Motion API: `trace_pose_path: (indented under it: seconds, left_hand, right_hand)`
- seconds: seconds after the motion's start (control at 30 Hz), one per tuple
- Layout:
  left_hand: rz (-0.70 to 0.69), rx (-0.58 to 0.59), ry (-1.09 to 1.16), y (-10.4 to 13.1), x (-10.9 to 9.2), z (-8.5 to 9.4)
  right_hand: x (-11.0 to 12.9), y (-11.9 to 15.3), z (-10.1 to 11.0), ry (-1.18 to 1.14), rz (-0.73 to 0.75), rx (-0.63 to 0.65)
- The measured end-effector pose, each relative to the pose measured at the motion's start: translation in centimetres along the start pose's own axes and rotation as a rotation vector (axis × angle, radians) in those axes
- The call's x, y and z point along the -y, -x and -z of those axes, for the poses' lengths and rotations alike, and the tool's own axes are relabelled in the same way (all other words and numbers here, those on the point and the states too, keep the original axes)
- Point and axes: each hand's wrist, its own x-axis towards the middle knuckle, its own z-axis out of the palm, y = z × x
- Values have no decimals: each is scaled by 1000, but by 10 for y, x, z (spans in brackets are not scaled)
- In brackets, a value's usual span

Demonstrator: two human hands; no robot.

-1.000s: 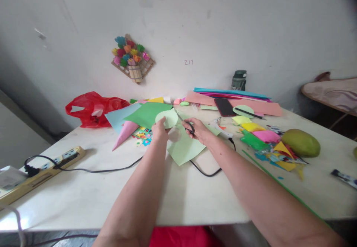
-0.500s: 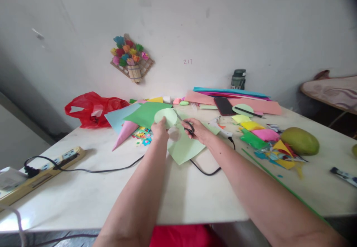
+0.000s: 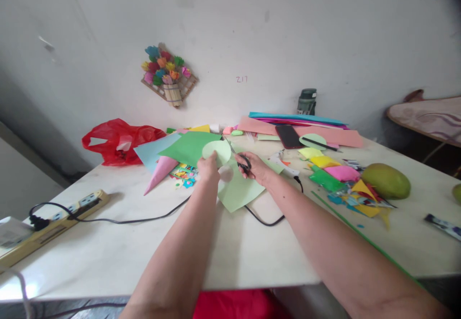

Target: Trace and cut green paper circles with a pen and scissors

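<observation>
A round piece of pale green paper [image 3: 218, 151] is pinched at its lower edge in my left hand [image 3: 209, 166]. My right hand [image 3: 254, 167] grips black-handled scissors [image 3: 245, 163], whose blades point up and left, close by the right edge of the round piece. Under both hands lies a larger pale green sheet [image 3: 239, 191]. To the left a dark green sheet [image 3: 187, 147] overlaps a light blue sheet [image 3: 149, 150], and a pink paper cone [image 3: 162, 172] lies by them.
A glue gun [image 3: 286, 164] with a black cord lies right of the scissors. Further right are bright clay packets [image 3: 327, 163], paper scraps and a green mango-like fruit [image 3: 386, 181]. A phone [image 3: 289, 137] rests behind. At left are a red plastic bag [image 3: 120, 141] and a power strip [image 3: 74, 211].
My left hand and the round paper have shifted slightly to the right. My right hand with the scissors stays almost where it was.
</observation>
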Motion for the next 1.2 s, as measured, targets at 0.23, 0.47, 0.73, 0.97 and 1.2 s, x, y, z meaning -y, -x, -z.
trace_pose_path:
  seconds: [0.23, 0.47, 0.73, 0.97, 1.2]
  left_hand:
    - [-2, 9, -19, 2, 1, 0]
    - [-6, 25, 26, 1, 1, 0]
    - [9, 13, 51, 1, -4, 0]
    - [9, -42, 26, 0, -7, 1]
    - [5, 4, 13, -2, -5, 0]
  right_hand:
    - [2, 1, -1, -6, -20, -36]
    - [1, -2, -3, -48, -10, -77]
    - [0, -5, -4, 4, -10, -124]
    - [1, -2, -3, 11, -21, -92]
    - [2, 1, -1, -32, -18, -47]
